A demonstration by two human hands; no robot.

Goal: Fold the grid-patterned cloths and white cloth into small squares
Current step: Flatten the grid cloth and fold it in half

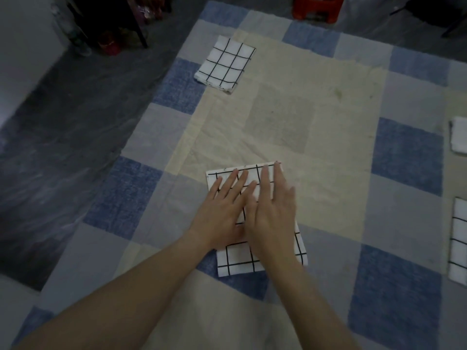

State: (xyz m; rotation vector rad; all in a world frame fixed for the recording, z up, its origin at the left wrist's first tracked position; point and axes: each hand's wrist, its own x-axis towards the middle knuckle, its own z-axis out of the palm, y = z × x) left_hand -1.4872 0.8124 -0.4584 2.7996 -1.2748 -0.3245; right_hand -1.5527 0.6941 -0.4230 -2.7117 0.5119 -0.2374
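Note:
A folded white cloth with black grid lines [240, 261] lies on the checked blanket in front of me. My left hand [222, 208] and my right hand [273, 210] both rest flat on it, fingers spread and pointing away, side by side and touching. Neither hand grips anything. A second folded grid cloth [225, 64] sits at the far left of the blanket. At the right edge a third grid cloth [458, 241] and a plain white folded cloth [458, 137] are partly cut off by the frame.
The blue, grey and cream checked blanket [290, 117] covers the dark floor [63, 147]. A red stool [317, 7] stands beyond the blanket's far edge. Dark furniture legs and small items [113, 29] crowd the far left corner.

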